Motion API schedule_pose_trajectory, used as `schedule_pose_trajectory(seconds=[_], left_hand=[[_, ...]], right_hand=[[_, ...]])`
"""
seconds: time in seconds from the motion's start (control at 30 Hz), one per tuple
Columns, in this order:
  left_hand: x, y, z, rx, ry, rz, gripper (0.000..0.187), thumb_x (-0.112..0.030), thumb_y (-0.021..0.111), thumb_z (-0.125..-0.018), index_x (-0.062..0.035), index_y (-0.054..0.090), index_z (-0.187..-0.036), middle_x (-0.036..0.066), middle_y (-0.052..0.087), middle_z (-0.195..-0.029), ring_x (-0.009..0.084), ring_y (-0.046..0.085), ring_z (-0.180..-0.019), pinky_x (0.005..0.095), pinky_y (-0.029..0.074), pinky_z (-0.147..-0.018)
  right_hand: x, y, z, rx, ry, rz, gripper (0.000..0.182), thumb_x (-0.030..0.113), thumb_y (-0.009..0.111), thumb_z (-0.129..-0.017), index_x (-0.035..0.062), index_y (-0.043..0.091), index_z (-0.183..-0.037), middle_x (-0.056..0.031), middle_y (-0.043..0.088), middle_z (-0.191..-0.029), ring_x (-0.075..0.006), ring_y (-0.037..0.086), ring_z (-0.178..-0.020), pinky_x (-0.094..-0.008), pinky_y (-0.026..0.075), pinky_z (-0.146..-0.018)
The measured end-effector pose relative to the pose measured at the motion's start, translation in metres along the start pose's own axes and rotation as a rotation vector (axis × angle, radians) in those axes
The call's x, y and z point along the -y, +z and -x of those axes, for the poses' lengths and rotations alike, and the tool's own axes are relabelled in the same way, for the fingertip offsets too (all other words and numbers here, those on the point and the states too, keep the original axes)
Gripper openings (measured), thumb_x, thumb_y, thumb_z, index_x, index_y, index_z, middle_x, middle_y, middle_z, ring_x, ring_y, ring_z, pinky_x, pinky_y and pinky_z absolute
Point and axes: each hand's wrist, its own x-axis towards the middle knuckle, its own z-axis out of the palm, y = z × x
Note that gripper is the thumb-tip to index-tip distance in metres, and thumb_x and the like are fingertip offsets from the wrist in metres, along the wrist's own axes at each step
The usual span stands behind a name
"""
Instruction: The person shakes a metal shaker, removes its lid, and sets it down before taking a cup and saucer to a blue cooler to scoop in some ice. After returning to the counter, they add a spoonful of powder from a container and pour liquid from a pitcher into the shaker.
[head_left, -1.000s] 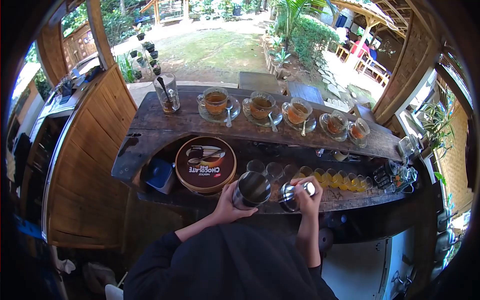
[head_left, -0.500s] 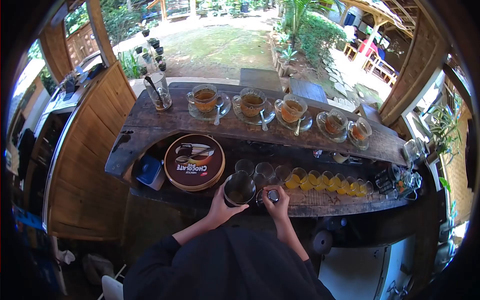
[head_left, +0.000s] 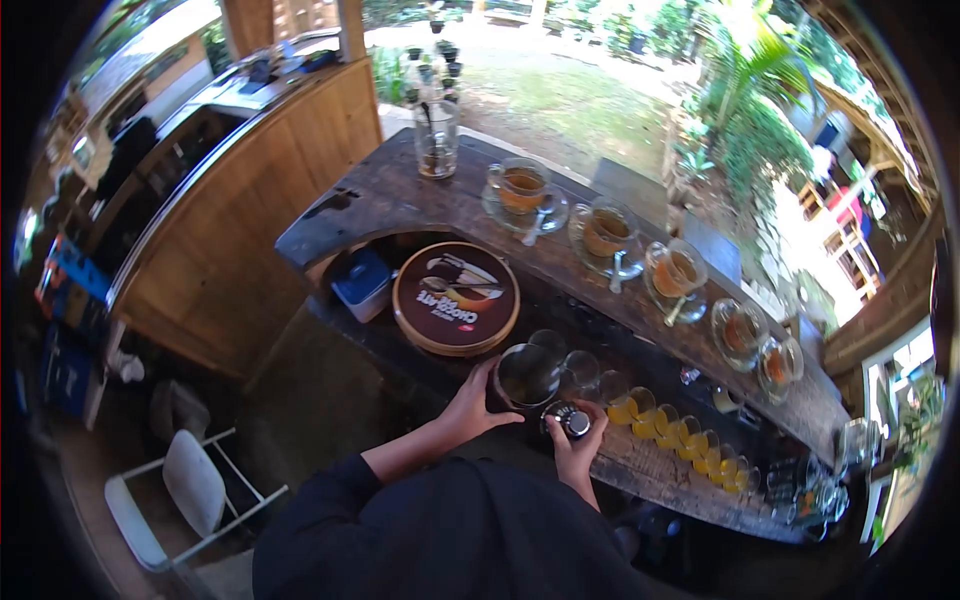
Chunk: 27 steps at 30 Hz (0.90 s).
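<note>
Since a moment ago the view has swung left and tilted, so the worktop [head_left: 400, 195] now runs diagonally. The left hand [head_left: 478, 405] still has its grip closed around the steel cup [head_left: 527, 377]. The right hand [head_left: 578, 448] still grips a small metal lid [head_left: 571, 419] just beside it. Empty glasses [head_left: 565, 360] and glasses of orange drink [head_left: 660, 425] stand behind; a round chocolate tin [head_left: 455, 297] sits left.

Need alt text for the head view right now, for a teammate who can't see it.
A person at a wooden bar grips a steel cup with the left hand while the right hand holds a small metal lid beside it. Nearby sit a round chocolate tin, a row of yellow-filled glasses, and tea cups on saucers on the upper counter.
</note>
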Motion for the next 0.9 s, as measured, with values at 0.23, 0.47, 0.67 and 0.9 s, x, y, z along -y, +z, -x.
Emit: schedule_pose_trajectory(seconds=[0.23,0.47,0.67,0.9], left_hand=[[0.008,-0.015,0.063,-0.192,0.044,-0.258,0.086,-0.034,0.083,-0.063,-0.0012,0.037,-0.129,0.020,0.039,-0.129,0.0363,0.036,-0.123,0.0424,0.034,-0.101],[0.029,-0.127,0.043,-0.775,0.057,-0.452,0.062,-0.018,0.078,-0.069,-0.0043,0.045,-0.120,0.019,0.042,-0.124,0.0347,0.042,-0.116,0.0412,0.037,-0.097],[0.046,-0.199,-0.004,-0.737,0.071,-0.540,0.056,-0.017,0.075,-0.071,-0.0036,0.047,-0.119,0.021,0.042,-0.127,0.0369,0.042,-0.118,0.0418,0.037,-0.097],[0.077,-0.222,-0.034,-0.661,-0.023,-0.401,0.047,-0.024,0.070,-0.077,-0.0006,0.053,-0.115,0.022,0.057,-0.111,0.0378,0.052,-0.106,0.0401,0.042,-0.091]], right_hand=[[-0.021,-0.005,0.010,0.030,-0.218,0.083,0.072,0.008,0.078,-0.067,-0.0009,0.033,-0.122,-0.0168,0.032,-0.123,-0.0290,0.037,-0.116,-0.0390,0.030,-0.101],[-0.022,-0.022,0.043,-0.211,-0.405,0.422,0.060,0.021,0.068,-0.073,0.0010,0.033,-0.118,-0.0193,0.032,-0.124,-0.0300,0.036,-0.114,-0.0412,0.031,-0.096],[-0.006,-0.035,0.051,-0.407,-0.247,0.487,0.050,0.027,0.062,-0.079,0.0022,0.037,-0.114,-0.0176,0.038,-0.118,-0.0272,0.040,-0.105,-0.0391,0.033,-0.090],[0.109,-0.022,-0.036,-0.311,-0.741,0.406,0.029,0.011,0.051,-0.087,0.0022,0.040,-0.112,-0.0133,0.043,-0.105,-0.0247,0.043,-0.100,-0.0410,0.036,-0.088]])
